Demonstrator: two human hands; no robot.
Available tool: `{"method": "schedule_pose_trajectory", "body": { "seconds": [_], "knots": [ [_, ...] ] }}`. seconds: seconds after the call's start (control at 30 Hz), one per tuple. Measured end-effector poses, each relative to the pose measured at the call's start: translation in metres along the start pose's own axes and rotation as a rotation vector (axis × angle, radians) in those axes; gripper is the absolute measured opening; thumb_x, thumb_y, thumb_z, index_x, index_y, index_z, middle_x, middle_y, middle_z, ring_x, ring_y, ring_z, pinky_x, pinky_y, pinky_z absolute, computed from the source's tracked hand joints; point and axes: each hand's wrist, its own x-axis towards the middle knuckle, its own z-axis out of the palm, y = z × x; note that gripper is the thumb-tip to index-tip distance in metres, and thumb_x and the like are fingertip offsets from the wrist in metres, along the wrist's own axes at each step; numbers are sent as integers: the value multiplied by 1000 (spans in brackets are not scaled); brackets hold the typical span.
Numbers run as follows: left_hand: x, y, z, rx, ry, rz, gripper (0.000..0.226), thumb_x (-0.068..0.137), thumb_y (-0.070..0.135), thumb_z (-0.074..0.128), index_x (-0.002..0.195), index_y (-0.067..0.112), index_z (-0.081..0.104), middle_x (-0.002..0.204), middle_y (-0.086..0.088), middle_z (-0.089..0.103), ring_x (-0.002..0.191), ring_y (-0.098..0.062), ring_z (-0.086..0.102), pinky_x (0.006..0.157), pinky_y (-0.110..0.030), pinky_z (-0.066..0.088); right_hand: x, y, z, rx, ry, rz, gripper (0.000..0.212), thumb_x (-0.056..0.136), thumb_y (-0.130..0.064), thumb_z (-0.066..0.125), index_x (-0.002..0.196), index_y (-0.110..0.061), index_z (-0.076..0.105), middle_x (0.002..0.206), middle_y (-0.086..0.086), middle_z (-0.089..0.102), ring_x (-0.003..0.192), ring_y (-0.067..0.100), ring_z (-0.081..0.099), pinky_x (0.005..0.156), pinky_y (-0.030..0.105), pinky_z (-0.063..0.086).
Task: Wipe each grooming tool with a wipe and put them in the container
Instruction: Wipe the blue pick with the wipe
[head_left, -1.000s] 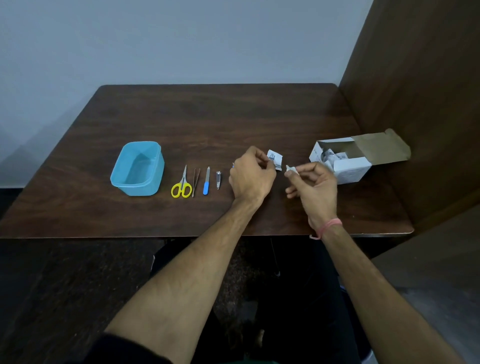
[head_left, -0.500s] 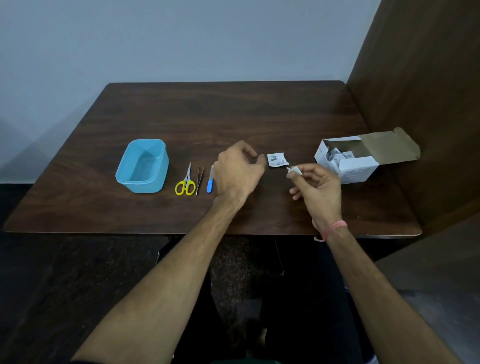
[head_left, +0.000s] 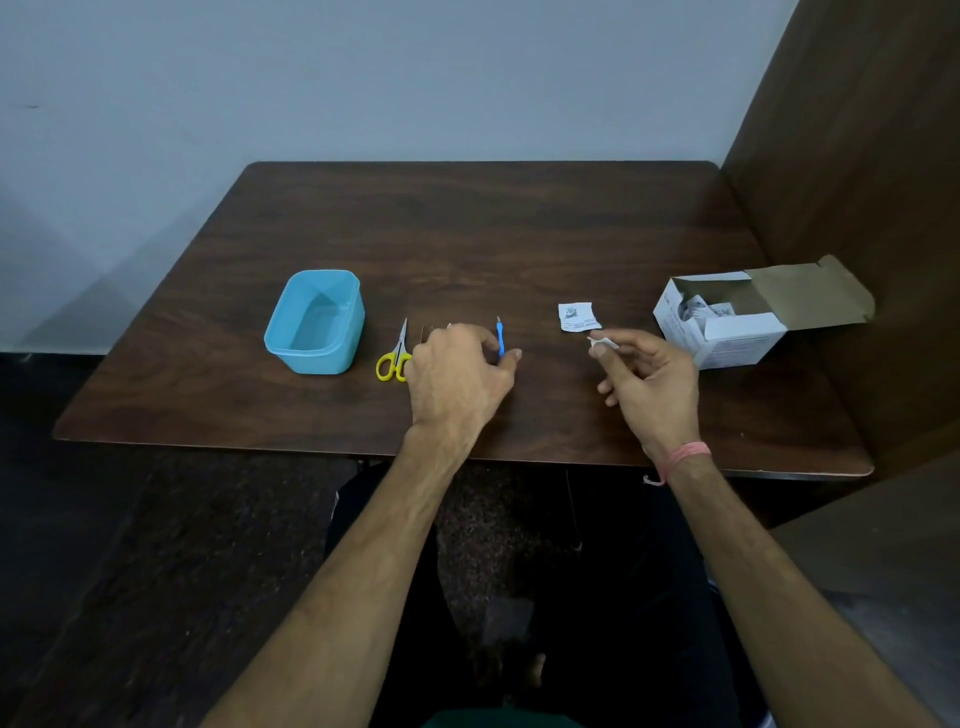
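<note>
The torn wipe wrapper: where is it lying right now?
In the head view the torn wipe wrapper lies flat on the table, right of centre, just beyond the right hand and left of the open cardboard box.

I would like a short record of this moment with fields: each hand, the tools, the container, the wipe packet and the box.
left hand: over the tool row, fingers curled near the blue tool; whether it grips anything cannot be told
right hand: pinches a small white wipe
tools: yellow scissors lie on the table; others partly hidden by the left hand
container: blue tub, no tool inside
packet: torn sachet flat on the table
box: open carton at right, more sachets inside
</note>
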Motion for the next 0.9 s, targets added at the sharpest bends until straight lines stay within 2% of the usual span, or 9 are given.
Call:
{"method": "schedule_pose_trajectory", "body": {
  "seconds": [0.1, 0.17, 0.27, 0.4, 0.53, 0.6, 0.67, 0.77, 0.9],
  "knots": [
    [-2, 3, 3, 54, -34, 1, 32, 94, 66, 79, 92, 34, 85, 85, 7, 77, 92, -24, 75, 70, -34, 47, -1, -1, 1, -25, -12, 1, 16, 102, -10, 77, 114, -19, 84, 96, -3, 83, 58, 13, 66, 51, 24, 56],
    [-6, 4, 4, 44, -43, -15, 29, 96, 61, 79, 95, 33, 86, 85, 7, 77, 91, -23, 76, 70, -33, 47, -1, -3, 0, -42, -20, -6, 18, 103, -10, 76, 113, -22, 84, 97, -5, 84, 58, 12, 67, 52, 24, 56],
    [-8, 5, 6, 25, -31, -40, 24, 98, 56, 79, 98, 33, 87, 88, 8, 79, 92, -22, 77, 70, -32, 50, -2, -4, 0, -56, -20, -6, 20, 103, -10, 76, 111, -27, 84, 95, -4, 84, 59, 12, 67, 52, 24, 57],
    [-9, 8, 6, -25, -60, -67, 16, 98, 48, 81, 100, 34, 86, 91, 8, 81, 94, -23, 78, 77, -36, 62, -2, -4, 1, -96, -27, -1, 20, 102, -14, 77, 106, -32, 84, 92, -2, 83, 62, 15, 69, 56, 28, 58],
    [-24, 9, -1, -171, -6, -45, 13, 97, 47, 80, 99, 35, 86, 80, 13, 78, 86, -20, 78, 79, -39, 64, -4, -3, 4, -105, -39, -10, 16, 102, -14, 77, 106, -28, 85, 87, 1, 82, 61, 17, 70, 57, 31, 60],
    [-37, 9, -6, -325, 20, -51, 13, 96, 49, 82, 95, 37, 86, 67, 15, 69, 70, -10, 70, 72, -34, 59, -3, -5, 7, -87, -71, 0, 15, 102, -15, 78, 105, -27, 85, 85, 3, 82, 60, 18, 71, 56, 31, 59],
    [-50, 7, -10, -455, 24, -57, 14, 95, 50, 85, 93, 36, 86, 60, 16, 61, 58, -6, 61, 65, -28, 51, -2, -8, 13, -25, -105, 12, 12, 101, -13, 79, 104, -23, 86, 92, 2, 84, 60, 19, 71, 56, 30, 59],
    [-64, 1, -14, -563, 10, -80, 12, 94, 46, 88, 92, 34, 87, 60, 13, 60, 55, -7, 56, 63, -23, 50, -7, -15, 27, 196, -158, 59, 7, 101, -11, 78, 104, -11, 85, 106, 4, 84, 59, 18, 66, 54, 29, 58],
    [-73, -10, -15, -595, -6, -97, 9, 95, 41, 88, 92, 33, 88, 55, 15, 56, 51, -6, 53, 58, -13, 41, -16, -17, 45, 298, -225, 104, 17, 102, -18, 77, 109, -4, 84, 105, 14, 83, 57, 17, 63, 51, 26, 55]
  ]
}}
